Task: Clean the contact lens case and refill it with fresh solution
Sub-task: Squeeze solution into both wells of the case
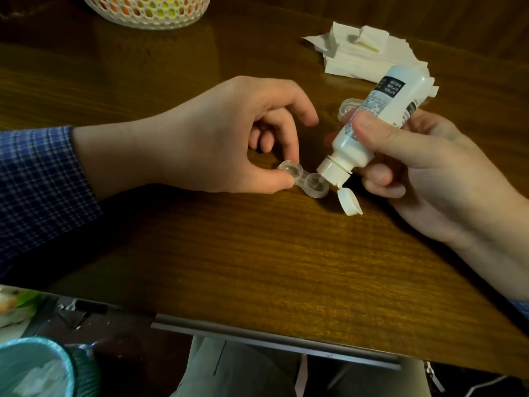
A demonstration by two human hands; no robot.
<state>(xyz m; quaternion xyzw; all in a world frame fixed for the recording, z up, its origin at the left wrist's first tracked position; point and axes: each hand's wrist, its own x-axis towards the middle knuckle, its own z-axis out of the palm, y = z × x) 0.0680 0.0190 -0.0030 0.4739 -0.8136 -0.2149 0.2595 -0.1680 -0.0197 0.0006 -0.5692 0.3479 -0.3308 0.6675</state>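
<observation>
Lens case [303, 180], clear plastic with both wells uncapped, lies low over the wooden table [257, 253] near the middle, its long axis running from left and slightly far to right and slightly near. The left hand [200, 138] pinches its left well between thumb and forefinger, other fingers loosely curled. From the right, the right hand [415, 161] grips a white solution bottle [378, 121], tipped nozzle-down, with the hinged cap [349, 201] hanging open. The nozzle sits just above the right well, so the right hand is nearer the well likely to be filled. Whether either well holds liquid cannot be told. A loose clear lid [347, 106] lies behind the bottle, tissues [369, 58] farther right.
</observation>
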